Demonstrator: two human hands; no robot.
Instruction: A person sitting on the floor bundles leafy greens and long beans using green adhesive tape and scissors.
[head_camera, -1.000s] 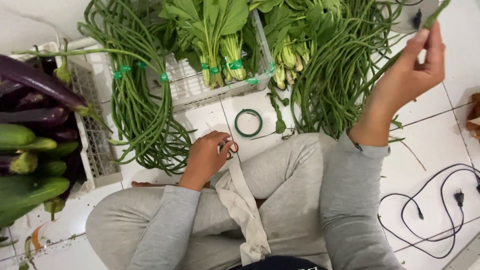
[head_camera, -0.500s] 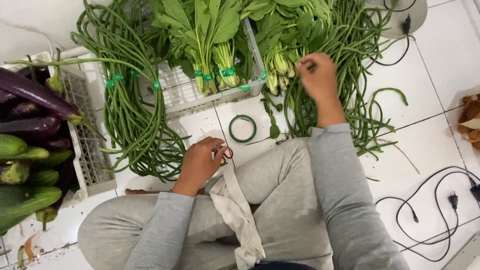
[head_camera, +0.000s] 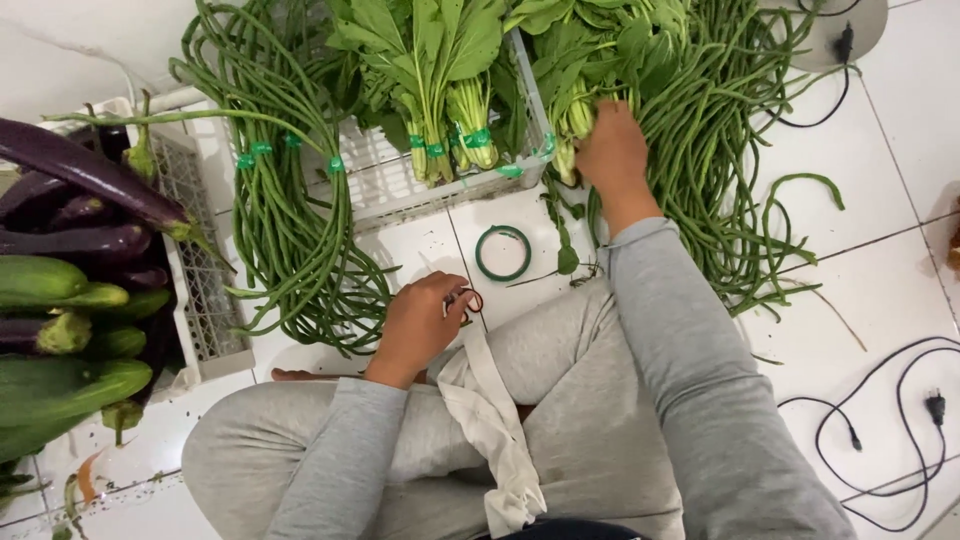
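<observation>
Seated on the white tiled floor (head_camera: 900, 270), my right hand (head_camera: 612, 152) reaches far into the loose pile of long beans (head_camera: 720, 150), fingers curled down among the stems beside a bunch of leafy greens (head_camera: 580, 60). My left hand (head_camera: 425, 320) rests on my knee, pinching small scissors (head_camera: 468, 298). A roll of green tape (head_camera: 502, 252) lies between them; tied bean bundles (head_camera: 290, 220) lie at left.

Bare white floor (head_camera: 900, 270) is lying open on the right, past the loose long beans (head_camera: 720, 180). A black cable (head_camera: 880, 400) is crossing it. Ahead, the white crate (head_camera: 400, 185) and green tape ring (head_camera: 503, 252) are blocking the way.
</observation>
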